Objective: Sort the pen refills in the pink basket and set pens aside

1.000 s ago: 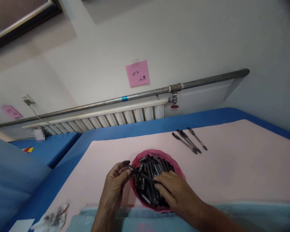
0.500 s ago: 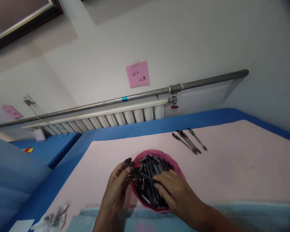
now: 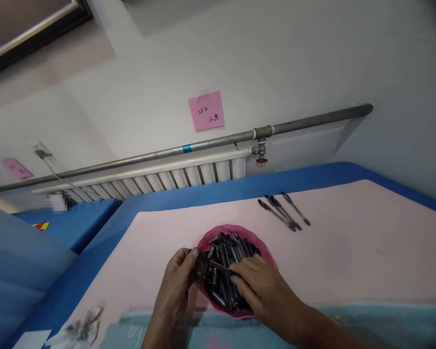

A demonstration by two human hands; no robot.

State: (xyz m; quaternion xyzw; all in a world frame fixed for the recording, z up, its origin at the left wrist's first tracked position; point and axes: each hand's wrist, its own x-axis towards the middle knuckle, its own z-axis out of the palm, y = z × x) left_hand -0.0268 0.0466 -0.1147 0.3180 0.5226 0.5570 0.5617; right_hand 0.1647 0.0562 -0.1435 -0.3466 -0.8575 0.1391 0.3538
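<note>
A slim dark pen (image 3: 218,265) lies between my two hands, above a pink round basket (image 3: 254,235). My left hand (image 3: 174,281) pinches its left end with thumb and fingers; the tip there is hidden. Fingers of my right hand (image 3: 263,286) close around the other end, over the basket's right side. Packed inside the basket are many dark and clear pen parts (image 3: 227,278), pen barrels and caps among them. Beyond the basket, to the right, several capped black pens (image 3: 281,213) rest on the pink sheet.
The pink sheet (image 3: 349,252) covers a blue table (image 3: 294,179). Crumpled clear plastic (image 3: 82,329) and a white card (image 3: 32,339) lie at the lower left. Behind the table run a white radiator (image 3: 181,177) and a metal pipe (image 3: 138,160) along the wall.
My left fingers, spread around the pen's left end before, have closed into a pinch on it. My right hand has hardly moved.
</note>
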